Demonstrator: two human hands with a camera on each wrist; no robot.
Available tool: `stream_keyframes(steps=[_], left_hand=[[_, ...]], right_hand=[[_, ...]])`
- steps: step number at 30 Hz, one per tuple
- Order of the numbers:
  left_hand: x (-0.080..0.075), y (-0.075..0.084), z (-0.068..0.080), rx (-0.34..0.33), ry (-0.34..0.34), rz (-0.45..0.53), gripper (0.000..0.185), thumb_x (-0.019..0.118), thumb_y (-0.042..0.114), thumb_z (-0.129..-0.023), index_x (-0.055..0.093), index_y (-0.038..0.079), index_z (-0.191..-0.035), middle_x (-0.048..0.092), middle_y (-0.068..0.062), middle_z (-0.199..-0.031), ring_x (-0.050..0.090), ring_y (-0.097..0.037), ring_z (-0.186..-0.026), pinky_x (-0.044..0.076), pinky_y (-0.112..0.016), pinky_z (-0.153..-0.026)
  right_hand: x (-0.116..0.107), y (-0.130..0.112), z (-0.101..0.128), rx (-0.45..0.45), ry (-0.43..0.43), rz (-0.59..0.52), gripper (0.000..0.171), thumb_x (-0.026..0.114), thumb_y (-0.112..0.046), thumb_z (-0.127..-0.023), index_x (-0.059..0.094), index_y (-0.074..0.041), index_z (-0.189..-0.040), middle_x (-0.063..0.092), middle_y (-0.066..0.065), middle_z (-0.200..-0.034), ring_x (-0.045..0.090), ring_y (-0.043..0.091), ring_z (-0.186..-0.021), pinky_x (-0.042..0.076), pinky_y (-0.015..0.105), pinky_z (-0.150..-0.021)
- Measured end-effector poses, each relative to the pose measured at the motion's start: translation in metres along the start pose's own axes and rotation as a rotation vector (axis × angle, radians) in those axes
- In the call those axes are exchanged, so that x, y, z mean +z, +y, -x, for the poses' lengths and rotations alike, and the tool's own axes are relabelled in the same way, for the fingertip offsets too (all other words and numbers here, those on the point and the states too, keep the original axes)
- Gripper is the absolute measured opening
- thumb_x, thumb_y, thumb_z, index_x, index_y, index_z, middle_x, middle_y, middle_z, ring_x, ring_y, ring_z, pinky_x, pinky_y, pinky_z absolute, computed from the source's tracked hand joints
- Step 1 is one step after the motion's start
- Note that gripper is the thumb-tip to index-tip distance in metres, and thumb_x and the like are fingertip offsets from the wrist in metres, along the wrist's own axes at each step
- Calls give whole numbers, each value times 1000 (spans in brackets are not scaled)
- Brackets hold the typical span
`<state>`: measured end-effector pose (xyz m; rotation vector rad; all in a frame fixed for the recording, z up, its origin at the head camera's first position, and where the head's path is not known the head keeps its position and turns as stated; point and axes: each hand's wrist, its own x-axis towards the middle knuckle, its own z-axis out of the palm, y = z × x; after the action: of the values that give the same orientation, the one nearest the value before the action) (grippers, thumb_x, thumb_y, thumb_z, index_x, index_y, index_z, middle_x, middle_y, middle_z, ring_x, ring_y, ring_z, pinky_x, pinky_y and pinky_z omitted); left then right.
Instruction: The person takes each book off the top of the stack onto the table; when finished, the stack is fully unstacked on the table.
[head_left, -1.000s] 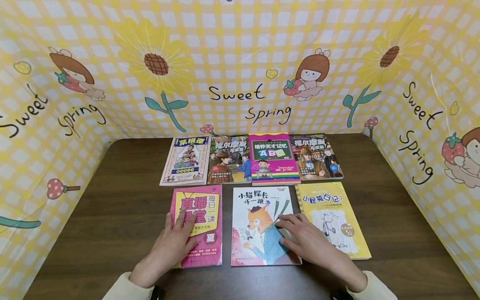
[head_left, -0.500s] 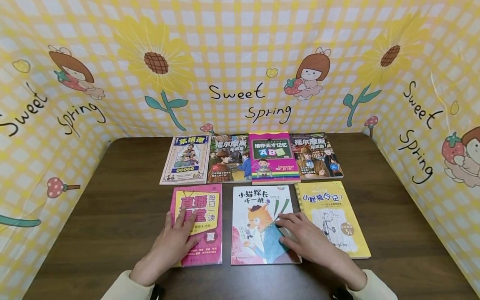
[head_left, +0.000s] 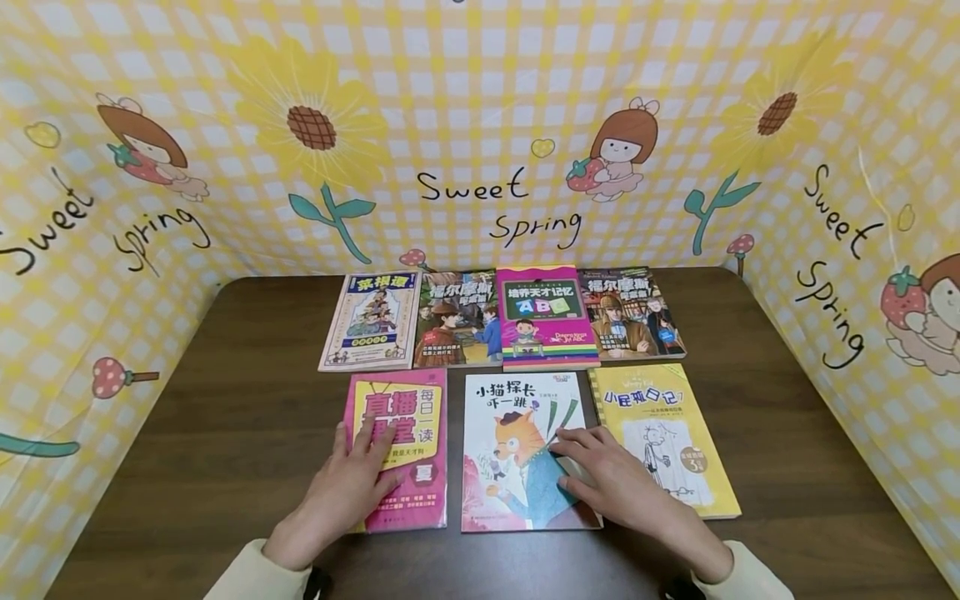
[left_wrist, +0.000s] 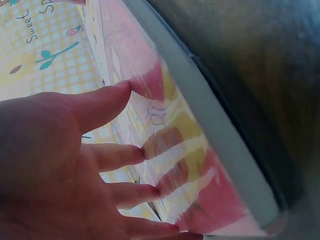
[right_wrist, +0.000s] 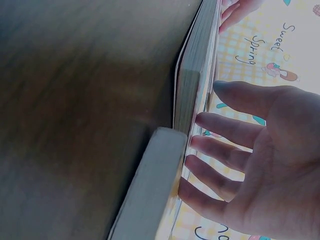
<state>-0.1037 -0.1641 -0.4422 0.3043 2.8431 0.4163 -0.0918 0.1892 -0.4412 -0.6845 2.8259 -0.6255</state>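
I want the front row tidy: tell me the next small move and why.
Probably slide the pink book right with the left hand lying flat on it; its gap to the cat book, under the right hand, looks wider than the next one.

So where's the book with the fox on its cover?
In the head view, the fox book lies mid front row on the table, between the pink book and the yellow book, with the right hand resting on it.

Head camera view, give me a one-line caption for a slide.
Left hand rests on a pink book, right hand on a cat-cover book.
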Motion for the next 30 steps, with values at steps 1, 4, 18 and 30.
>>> stream_keyframes(steps=[1, 4, 18, 30], left_hand=[[-1, -1, 0, 4, 0, 1, 67, 61, 42, -93, 42, 6, -145, 24, -31, -151, 12, -63, -132, 40, -73, -83], [-4, -3, 1, 15, -23, 23, 67, 60, 44, -93, 41, 7, -146, 22, -30, -152, 11, -62, -133, 40, -74, -81], [-50, -52, 0, 4, 104, 337, 44, 53, 30, -100, 54, -1, -131, 60, -25, -124, 55, -43, -114, 48, -56, -88], [-55, -56, -4, -15, 242, 411, 35, 52, 25, -101, 61, -1, -122, 68, -20, -108, 65, -34, -98, 55, -44, -74]], right_hand=[[0, 0, 0, 2, 0, 2, 39, 67, -28, -91, 63, -17, -128, 53, 5, -137, 47, 20, -111, 48, 42, -87], [0, 0, -1, 6, -5, 0, 39, 67, -28, -91, 63, -17, -128, 52, 5, -138, 47, 20, -111, 48, 41, -87], [-3, -2, 0, 5, -11, -4, 39, 68, -27, -91, 63, -15, -127, 53, 6, -137, 47, 22, -112, 48, 42, -88], [-1, -1, 0, 1, -1, -3, 39, 68, -27, -90, 63, -16, -128, 53, 6, -137, 47, 21, -111, 48, 42, -87]])
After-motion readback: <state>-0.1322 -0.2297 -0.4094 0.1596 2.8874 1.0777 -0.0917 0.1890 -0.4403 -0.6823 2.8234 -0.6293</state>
